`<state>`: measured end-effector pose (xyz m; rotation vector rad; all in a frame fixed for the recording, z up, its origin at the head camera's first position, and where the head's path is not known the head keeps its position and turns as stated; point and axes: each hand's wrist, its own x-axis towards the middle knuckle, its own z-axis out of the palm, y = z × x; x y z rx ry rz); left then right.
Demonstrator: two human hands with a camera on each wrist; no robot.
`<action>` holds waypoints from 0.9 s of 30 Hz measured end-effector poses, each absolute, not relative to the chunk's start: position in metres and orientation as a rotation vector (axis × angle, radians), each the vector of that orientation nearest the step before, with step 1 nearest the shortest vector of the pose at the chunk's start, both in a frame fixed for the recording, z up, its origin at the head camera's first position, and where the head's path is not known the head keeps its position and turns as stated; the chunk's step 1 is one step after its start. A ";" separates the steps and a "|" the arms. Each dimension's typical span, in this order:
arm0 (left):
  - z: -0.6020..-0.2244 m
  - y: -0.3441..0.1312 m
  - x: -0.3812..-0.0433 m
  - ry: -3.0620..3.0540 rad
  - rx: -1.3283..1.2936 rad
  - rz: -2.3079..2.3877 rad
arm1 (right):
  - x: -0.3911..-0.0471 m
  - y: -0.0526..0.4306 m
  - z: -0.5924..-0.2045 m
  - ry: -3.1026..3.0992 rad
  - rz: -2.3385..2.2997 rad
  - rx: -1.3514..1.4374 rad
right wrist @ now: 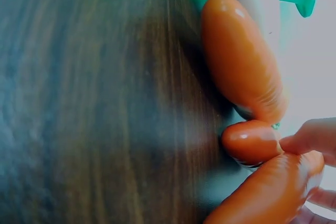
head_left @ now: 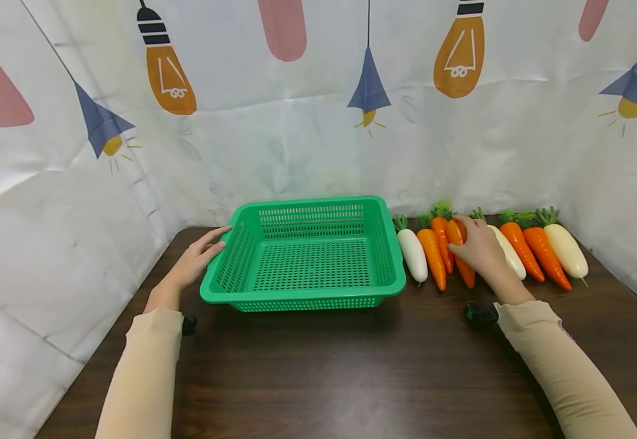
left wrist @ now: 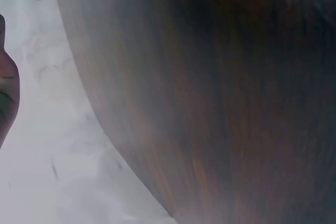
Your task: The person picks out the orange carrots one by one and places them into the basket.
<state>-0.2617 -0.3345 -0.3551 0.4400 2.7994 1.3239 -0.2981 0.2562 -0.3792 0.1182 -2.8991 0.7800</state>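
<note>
A green plastic basket (head_left: 304, 297) with slotted sides stands on the table, and its visible inside holds nothing. My left hand (head_left: 194, 259) rests on the basket's left rim with fingers fairly straight; the left wrist view catches only a sliver of it. To the right of the basket, my right hand (head_left: 479, 247) pinches an orange carrot (head_left: 464, 274) between thumb and fingers. The right wrist view shows the thumb (right wrist: 314, 137) on one side of that carrot (right wrist: 268, 190) and fingertips on the other. A smaller carrot (head_left: 442, 244) lies right beside it.
Left of the held carrot lie another carrot (head_left: 432, 259) and a white radish (head_left: 412, 255) close to the basket. On the right are a second radish (head_left: 509, 251), two carrots (head_left: 523, 253) and a third radish (head_left: 567, 251). A printed curtain (head_left: 307, 146) hangs behind the dark table (head_left: 318, 372).
</note>
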 end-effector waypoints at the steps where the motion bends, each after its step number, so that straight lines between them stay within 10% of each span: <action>1: -0.355 -0.334 -0.262 2.813 0.437 1.307 | -0.298 0.256 -0.379 -2.897 0.782 0.124; 27: -0.361 -0.334 -0.262 2.829 0.415 1.349 | -0.292 0.269 -0.364 -2.870 0.972 0.177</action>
